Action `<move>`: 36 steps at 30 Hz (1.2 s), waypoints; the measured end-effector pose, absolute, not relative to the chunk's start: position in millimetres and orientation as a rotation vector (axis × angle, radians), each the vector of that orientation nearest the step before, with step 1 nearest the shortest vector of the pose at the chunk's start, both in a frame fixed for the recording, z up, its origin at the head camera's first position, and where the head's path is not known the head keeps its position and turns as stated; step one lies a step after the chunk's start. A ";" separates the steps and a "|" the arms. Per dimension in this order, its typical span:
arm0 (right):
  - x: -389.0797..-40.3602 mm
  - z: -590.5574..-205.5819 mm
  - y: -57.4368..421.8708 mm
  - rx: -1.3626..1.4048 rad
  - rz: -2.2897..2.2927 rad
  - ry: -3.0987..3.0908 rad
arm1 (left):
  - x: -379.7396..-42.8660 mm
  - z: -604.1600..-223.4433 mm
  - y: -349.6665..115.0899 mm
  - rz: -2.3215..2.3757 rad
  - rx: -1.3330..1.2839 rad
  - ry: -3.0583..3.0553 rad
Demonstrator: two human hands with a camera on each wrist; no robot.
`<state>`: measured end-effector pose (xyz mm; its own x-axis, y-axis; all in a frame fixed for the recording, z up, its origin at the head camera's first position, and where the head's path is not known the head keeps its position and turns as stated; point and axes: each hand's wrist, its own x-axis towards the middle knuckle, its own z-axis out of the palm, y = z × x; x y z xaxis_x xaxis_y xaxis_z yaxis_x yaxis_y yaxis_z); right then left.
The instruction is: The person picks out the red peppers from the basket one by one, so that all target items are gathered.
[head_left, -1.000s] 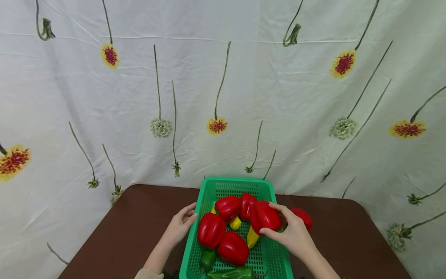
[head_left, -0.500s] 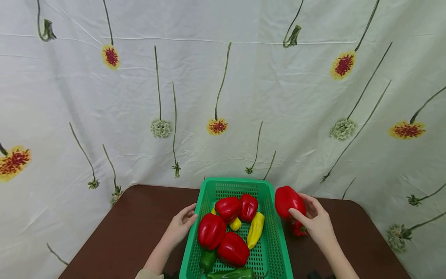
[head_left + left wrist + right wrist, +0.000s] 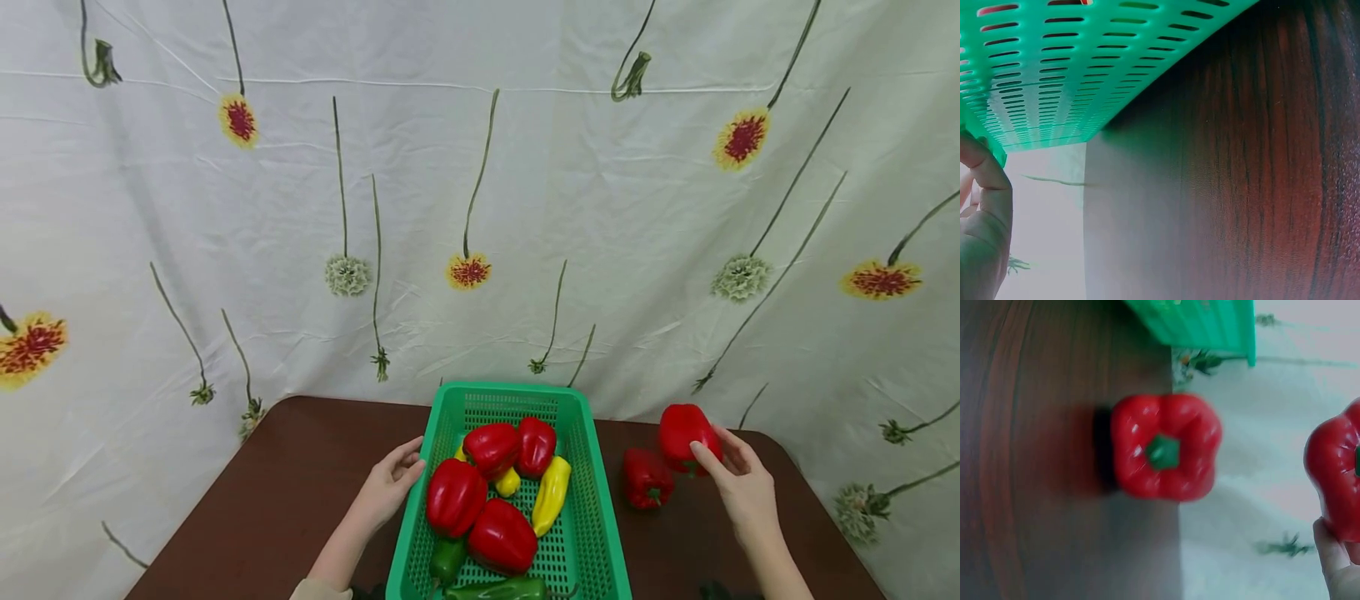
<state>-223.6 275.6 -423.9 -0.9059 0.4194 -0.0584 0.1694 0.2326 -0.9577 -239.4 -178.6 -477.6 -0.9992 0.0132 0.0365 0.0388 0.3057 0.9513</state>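
Observation:
My right hand grips a red bell pepper between thumb and fingers, raised above the right part of the table. In the right wrist view this pepper shows at the right edge, partly cut off, with its green stem end in sight. Another red bell pepper lies on the table to the left of it, right of the green basket. At the basket's left rim, my left hand holds on with bent fingers; the left wrist view shows its fingers against the rim.
Inside the basket lie several red bell peppers, a yellow pepper, another yellow one partly covered, and green peppers near the front. The dark brown table ends at a flower-printed white cloth behind.
My right hand has lifted a red bell pepper out of the basket and carried it right, past the one on the table. The yellow pepper beneath is now uncovered. My left hand stays put.

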 end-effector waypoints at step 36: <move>-237.7 -512.0 310.0 -0.848 1.938 -2.223 | -239.4 -476.1 -177.6 -1.834 -0.044 -2.523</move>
